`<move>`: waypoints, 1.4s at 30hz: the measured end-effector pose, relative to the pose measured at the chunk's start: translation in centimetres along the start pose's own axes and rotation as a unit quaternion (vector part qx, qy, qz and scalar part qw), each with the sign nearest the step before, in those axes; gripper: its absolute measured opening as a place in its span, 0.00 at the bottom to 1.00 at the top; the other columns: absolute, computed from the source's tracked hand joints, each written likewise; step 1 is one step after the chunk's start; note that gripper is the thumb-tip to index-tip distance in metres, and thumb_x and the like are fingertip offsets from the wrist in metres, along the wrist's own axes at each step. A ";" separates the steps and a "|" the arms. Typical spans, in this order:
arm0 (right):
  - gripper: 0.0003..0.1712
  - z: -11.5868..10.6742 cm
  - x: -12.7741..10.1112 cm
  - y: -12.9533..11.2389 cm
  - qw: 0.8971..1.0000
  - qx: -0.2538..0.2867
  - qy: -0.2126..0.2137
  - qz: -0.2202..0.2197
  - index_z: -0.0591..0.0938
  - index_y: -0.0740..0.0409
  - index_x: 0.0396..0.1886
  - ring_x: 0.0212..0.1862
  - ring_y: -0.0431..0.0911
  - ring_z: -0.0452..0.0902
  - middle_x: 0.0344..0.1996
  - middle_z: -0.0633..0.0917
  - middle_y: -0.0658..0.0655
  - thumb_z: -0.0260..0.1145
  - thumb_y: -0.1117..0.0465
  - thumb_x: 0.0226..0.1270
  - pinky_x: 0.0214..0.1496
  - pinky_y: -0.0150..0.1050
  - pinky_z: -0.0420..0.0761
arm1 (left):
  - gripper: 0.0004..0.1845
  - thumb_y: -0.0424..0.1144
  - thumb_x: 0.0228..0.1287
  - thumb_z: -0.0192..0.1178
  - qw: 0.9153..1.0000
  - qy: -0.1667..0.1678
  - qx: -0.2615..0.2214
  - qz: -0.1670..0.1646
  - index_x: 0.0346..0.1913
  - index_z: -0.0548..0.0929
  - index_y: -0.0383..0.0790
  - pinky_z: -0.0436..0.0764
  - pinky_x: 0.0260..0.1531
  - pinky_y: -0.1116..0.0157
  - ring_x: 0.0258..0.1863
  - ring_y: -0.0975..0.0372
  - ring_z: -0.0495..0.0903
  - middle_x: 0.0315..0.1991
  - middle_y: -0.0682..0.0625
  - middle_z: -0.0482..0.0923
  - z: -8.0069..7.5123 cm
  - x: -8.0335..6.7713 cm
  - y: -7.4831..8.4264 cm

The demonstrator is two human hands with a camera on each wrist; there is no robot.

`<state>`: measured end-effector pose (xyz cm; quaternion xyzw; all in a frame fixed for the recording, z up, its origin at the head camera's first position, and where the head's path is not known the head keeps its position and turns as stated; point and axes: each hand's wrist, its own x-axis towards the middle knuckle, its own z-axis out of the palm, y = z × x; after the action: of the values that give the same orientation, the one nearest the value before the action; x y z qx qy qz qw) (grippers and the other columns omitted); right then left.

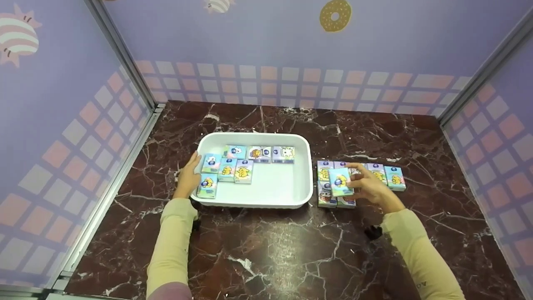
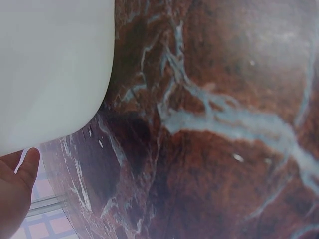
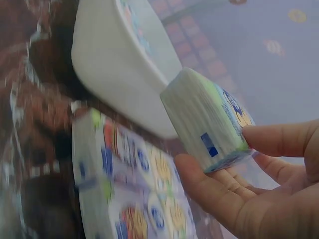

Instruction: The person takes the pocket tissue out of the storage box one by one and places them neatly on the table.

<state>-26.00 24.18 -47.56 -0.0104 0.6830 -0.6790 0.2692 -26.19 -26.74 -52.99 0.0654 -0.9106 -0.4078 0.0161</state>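
A white tray sits on the dark marble table and holds several small colourful tissue packs. My left hand rests with straight fingers against the tray's left rim; the left wrist view shows the tray's outer wall and a fingertip. My right hand pinches one tissue pack between thumb and fingers, lifted just above a row of packs lying right of the tray. In the right wrist view the held pack hangs over flat packs beside the tray.
The marble tabletop is enclosed by purple panel walls with a tiled pattern at the back and both sides. A metal rail runs along the left edge. Open marble lies in front of the tray and behind it.
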 end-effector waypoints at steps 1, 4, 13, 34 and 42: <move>0.28 -0.5 -0.1 0.2 1.000 0.005 0.005 0.003 0.64 0.48 0.52 0.29 0.41 0.69 0.30 0.65 0.53 0.53 0.76 0.55 0.49 0.64 0.68 | 0.38 0.19 0.47 0.41 1.000 0.000 -0.002 -0.002 0.67 0.54 0.37 0.56 0.63 0.54 0.69 0.53 0.44 0.70 0.51 0.43 0.0 0.0 0.0; 0.28 -1.8 -0.4 0.7 1.000 0.002 0.016 0.011 0.63 0.49 0.52 0.29 0.40 0.70 0.30 0.65 0.52 0.53 0.77 0.54 0.50 0.63 0.68 | 0.37 0.19 0.47 0.41 1.000 0.001 -0.002 0.001 0.67 0.54 0.37 0.56 0.63 0.54 0.68 0.53 0.45 0.70 0.51 0.43 0.0 0.0 0.0; 0.28 -4.8 -1.1 2.2 0.996 -0.060 0.053 0.035 0.59 0.54 0.55 0.26 0.38 0.68 0.30 0.64 0.51 0.54 0.73 0.56 0.40 0.51 0.78 | 0.36 0.19 0.48 0.41 1.000 0.009 0.010 0.014 0.66 0.55 0.35 0.54 0.64 0.53 0.68 0.51 0.46 0.70 0.48 0.45 0.0 0.1 -0.2; 0.33 -6.2 -1.2 4.7 0.984 -0.108 0.109 0.087 0.50 0.69 0.59 0.36 0.42 0.70 0.40 0.66 0.58 0.55 0.68 0.58 0.48 0.53 0.75 | 0.37 0.19 0.46 0.40 1.000 0.010 -0.001 0.014 0.66 0.55 0.35 0.57 0.61 0.55 0.68 0.53 0.45 0.70 0.49 0.45 0.0 0.0 -0.1; 0.32 -6.1 -1.1 5.0 0.970 -0.163 0.149 0.102 0.54 0.70 0.58 0.35 0.43 0.72 0.37 0.71 0.57 0.58 0.64 0.58 0.41 0.43 0.79 | 0.37 0.19 0.46 0.41 1.000 0.006 -0.002 0.011 0.66 0.55 0.35 0.59 0.59 0.55 0.68 0.53 0.45 0.70 0.49 0.45 0.0 0.0 0.0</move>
<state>-25.61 30.65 -52.27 0.1170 0.8142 -0.5213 0.2274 -26.19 -26.72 -52.99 0.0577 -0.9102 -0.4094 0.0262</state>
